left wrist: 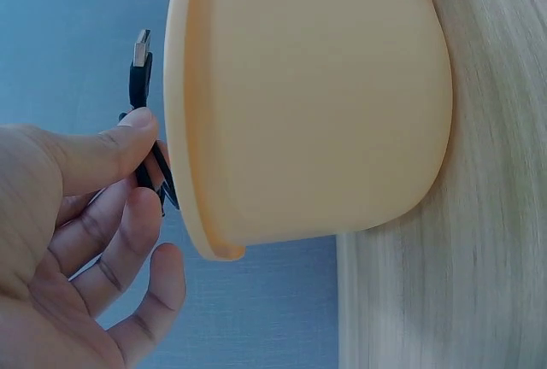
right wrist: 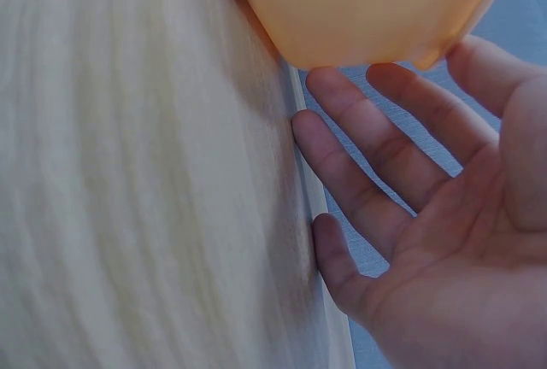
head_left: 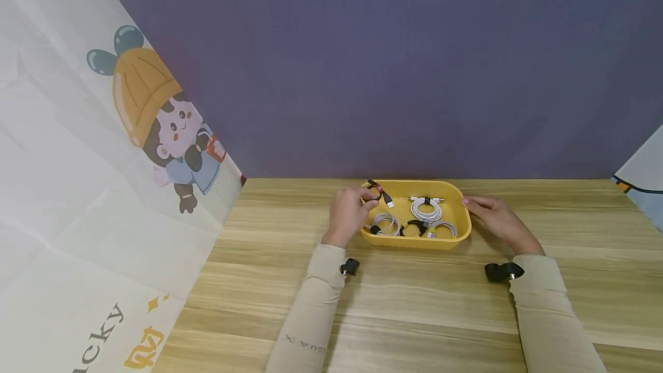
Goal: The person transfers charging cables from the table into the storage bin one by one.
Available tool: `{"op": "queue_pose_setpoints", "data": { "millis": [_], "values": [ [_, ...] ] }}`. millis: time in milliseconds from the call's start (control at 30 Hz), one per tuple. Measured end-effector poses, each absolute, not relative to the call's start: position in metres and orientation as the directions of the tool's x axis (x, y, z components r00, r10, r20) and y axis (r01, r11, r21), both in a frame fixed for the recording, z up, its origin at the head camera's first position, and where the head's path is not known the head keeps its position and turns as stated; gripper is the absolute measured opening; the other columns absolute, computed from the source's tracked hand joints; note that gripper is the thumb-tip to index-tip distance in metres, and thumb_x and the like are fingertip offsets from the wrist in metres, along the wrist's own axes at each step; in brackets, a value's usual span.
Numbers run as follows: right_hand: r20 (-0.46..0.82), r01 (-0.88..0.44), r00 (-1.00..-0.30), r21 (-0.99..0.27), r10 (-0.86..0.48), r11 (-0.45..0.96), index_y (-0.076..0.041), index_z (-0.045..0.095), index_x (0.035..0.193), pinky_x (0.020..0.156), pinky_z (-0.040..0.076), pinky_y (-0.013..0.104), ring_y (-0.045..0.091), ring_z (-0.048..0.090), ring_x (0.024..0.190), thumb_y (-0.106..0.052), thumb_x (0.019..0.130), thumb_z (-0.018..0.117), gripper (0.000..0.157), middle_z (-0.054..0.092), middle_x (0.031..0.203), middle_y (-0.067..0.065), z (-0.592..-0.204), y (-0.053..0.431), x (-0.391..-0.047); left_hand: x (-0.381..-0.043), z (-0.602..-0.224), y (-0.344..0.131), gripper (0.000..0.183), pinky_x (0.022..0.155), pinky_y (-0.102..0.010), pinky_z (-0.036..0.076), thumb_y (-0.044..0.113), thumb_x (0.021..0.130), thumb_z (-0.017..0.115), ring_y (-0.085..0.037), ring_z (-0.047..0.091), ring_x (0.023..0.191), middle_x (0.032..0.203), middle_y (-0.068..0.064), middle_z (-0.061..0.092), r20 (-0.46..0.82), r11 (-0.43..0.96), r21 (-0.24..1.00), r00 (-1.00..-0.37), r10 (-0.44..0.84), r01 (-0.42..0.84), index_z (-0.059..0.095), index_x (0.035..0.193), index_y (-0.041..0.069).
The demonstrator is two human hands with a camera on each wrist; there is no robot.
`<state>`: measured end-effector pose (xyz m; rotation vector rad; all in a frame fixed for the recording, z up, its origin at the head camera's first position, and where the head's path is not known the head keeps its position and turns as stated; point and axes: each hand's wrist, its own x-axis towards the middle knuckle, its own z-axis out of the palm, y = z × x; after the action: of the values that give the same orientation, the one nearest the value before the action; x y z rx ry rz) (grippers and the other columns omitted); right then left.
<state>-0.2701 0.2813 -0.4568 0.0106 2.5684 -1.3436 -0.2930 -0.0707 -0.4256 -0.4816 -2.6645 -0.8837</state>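
Note:
A yellow bin [head_left: 414, 242] stands on the wooden table. Above its left end, my left hand [head_left: 346, 214] pinches a coiled black USB cable [left wrist: 139, 85] between thumb and fingers, its metal plug pointing away from the hand. My right hand [head_left: 496, 220] touches the bin's right end, thumb at the rim and fingertips against the outer wall in the right wrist view. Inside the bin lie a white coiled cable [head_left: 437, 212], a grey coil [head_left: 396, 225] at the left, a black coil [head_left: 417, 225] in the middle and another grey coil [head_left: 451, 228] at the right.
Behind the bin, a dark blue-grey panel [head_left: 404, 73] rises at the table's far edge. On the left hangs a white sheet [head_left: 62, 189] with a printed cartoon figure. The wooden table [head_left: 414, 315] extends in front and to both sides.

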Motion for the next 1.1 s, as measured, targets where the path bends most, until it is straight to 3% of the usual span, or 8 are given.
{"op": "queue_pose_setpoints", "data": {
  "millis": [733, 1100],
  "values": [
    [-0.216, 0.115, -0.970, -0.817, -0.115, 0.566, -0.003, 0.037, 0.157, 0.114, 0.035, 0.066, 0.049, 0.034, 0.147, -0.061, 0.104, 0.040, 0.078, 0.038, 0.159, 0.026, -0.458, 0.283, -0.273, -0.292, -0.424, -0.062, 0.010, 0.055, -0.018, 0.044, 0.027, 0.089, 0.080, 0.000, 0.055, 0.056, 0.090, 0.007, 0.080, 0.341, 0.749, 0.534, -0.911, 0.233, 0.392, 0.082, 0.095, 0.018],
    [-0.202, 0.105, -0.973, -0.819, -0.113, 0.565, 0.001, 0.040, 0.155, 0.115, 0.034, 0.066, 0.049, 0.034, 0.147, -0.059, 0.105, 0.042, 0.078, 0.039, 0.158, 0.027, -0.456, 0.282, -0.274, -0.293, -0.427, -0.055, 0.009, 0.070, -0.027, 0.054, 0.027, 0.086, 0.083, -0.010, 0.073, 0.081, 0.091, 0.011, 0.080, 0.324, 0.786, 0.496, -0.919, 0.226, 0.369, 0.082, 0.093, 0.022]
  ]
}}
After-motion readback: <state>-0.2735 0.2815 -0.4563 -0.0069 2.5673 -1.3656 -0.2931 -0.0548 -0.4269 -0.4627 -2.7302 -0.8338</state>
